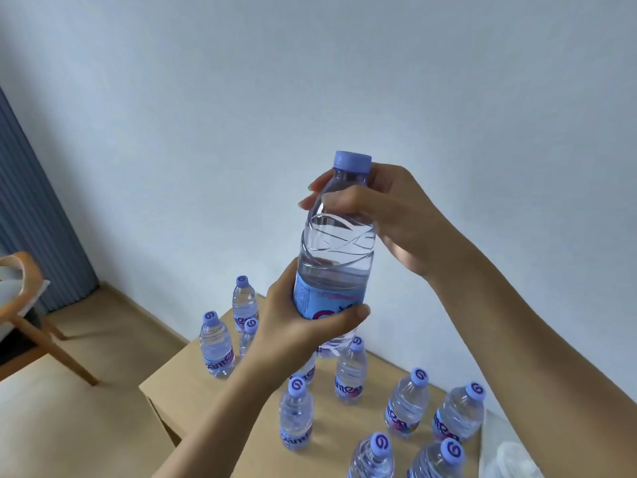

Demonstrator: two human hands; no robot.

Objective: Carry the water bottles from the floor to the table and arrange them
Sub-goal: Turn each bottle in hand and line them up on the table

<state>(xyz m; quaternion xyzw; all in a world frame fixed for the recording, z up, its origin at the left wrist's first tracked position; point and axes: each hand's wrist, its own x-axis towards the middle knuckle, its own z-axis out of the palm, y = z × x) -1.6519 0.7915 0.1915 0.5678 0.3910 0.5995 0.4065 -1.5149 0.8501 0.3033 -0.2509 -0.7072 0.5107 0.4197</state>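
Bottle (336, 257), upright at frame centre, is held two-handed for control: left hand (296, 326) wraps its label, right hand (386, 215) curls round the neck, above bottles standing on the table (179, 381).

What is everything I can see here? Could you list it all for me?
held bottle: one, clear with lilac cap and blue label, upright in the air above the table
standing bottles: at least ten, same kind, upright and spread over the table
table: one, light wood, against the wall
chair: one, wooden frame, at left edge
curtain: blue-grey, pleated, at left
wall: pale, behind
clear plastic item: bottom right, unclear
left hand: grips the label
right hand: grips the neck
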